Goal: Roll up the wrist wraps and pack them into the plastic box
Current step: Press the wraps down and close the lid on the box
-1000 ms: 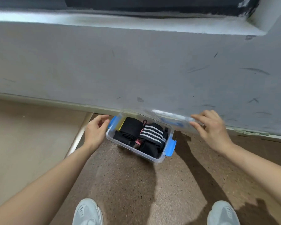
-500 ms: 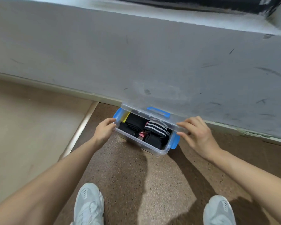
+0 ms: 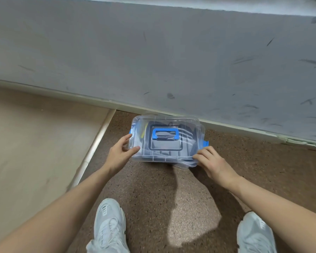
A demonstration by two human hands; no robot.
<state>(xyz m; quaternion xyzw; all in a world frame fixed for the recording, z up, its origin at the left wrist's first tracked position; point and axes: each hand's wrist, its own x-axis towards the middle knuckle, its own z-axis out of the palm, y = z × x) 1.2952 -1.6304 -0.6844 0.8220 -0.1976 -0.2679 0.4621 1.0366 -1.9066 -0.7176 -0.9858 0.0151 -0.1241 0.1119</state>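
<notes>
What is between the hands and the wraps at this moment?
The clear lid covers the wraps, which show only dimly through it. The left hand and the right hand grip its near corners.

lid (image 3: 189,127) now down, plastic box (image 3: 188,166) covered

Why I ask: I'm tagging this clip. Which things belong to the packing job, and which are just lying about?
Job: plastic box; clear lid, held by left hand and right hand; wrist wraps, dim through the lid.
Just there: grey shoes on the person's feet; scuffed wall.
</notes>
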